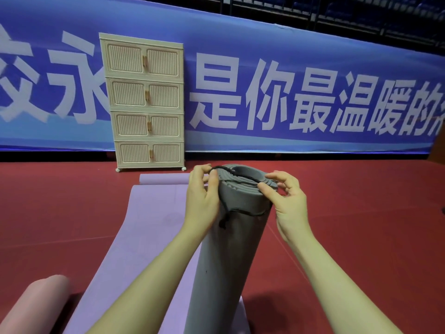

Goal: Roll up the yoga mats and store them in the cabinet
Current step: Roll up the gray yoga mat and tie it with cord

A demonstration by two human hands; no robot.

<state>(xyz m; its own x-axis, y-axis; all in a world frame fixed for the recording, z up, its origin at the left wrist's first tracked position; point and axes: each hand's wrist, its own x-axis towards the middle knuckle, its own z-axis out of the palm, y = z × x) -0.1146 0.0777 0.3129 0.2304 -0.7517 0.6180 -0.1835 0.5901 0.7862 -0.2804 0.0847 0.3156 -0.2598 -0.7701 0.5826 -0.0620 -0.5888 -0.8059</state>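
Pinched between both hands, a black cord (237, 175) is stretched across the top of a rolled grey mat (228, 249) standing on end at the centre of the view. At nine o'clock of the roll's top, the left hand (202, 203) curls its fingers round the cord at the rim; at three o'clock, the right hand (287, 201) nips the other side between thumb and fingertips. A second loop of cord already circles the roll just below the rim. At seven o'clock lies a rolled pink mat (36, 304); a purple mat (144, 237) lies unrolled on the red floor (361, 225) behind the grey one. At eleven o'clock, the cream cabinet (144, 102) stands against the blue banner (289, 92), all doors closed. Tying appears to be the step in hand; next, seemingly, the loop must slide down over the roll.
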